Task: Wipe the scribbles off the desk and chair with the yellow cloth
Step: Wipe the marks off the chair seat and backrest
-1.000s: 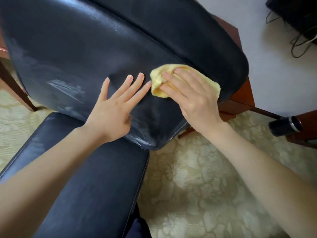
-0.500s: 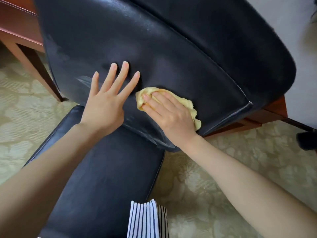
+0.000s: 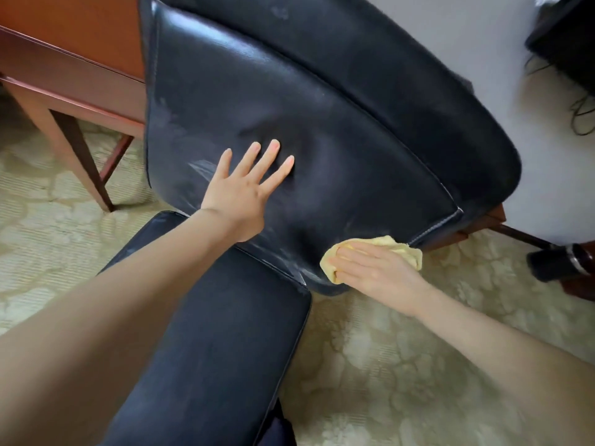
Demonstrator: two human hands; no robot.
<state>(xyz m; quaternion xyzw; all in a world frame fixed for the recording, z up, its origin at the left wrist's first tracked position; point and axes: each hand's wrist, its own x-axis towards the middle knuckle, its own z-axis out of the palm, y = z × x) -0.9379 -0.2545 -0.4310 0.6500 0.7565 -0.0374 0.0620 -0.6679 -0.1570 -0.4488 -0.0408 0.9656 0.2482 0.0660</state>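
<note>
A black leather chair fills the view, its backrest (image 3: 289, 101) ahead and its seat (image 3: 219, 342) below. My left hand (image 3: 244, 188) presses flat on the backrest with fingers spread and straight. My right hand (image 3: 370, 268) presses the yellow cloth (image 3: 404, 249) against the backrest's lower right corner, fingers extended over it. Faint whitish smears (image 3: 199, 169) show on the backrest's left side, beside my left hand. The wooden desk (image 3: 64, 69) stands at the upper left behind the chair.
A desk leg (image 3: 77, 156) angles down to the patterned beige carpet (image 3: 402, 365) at the left. A dark cylindrical object (image 3: 557, 262) lies on the floor at the right by a wooden piece. Black cables (image 3: 579, 107) trail along the white wall.
My right hand has slid the cloth down the backrest to its lower right corner. My left hand stays pressed flat on the backrest. The view has shifted, showing more of the desk.
</note>
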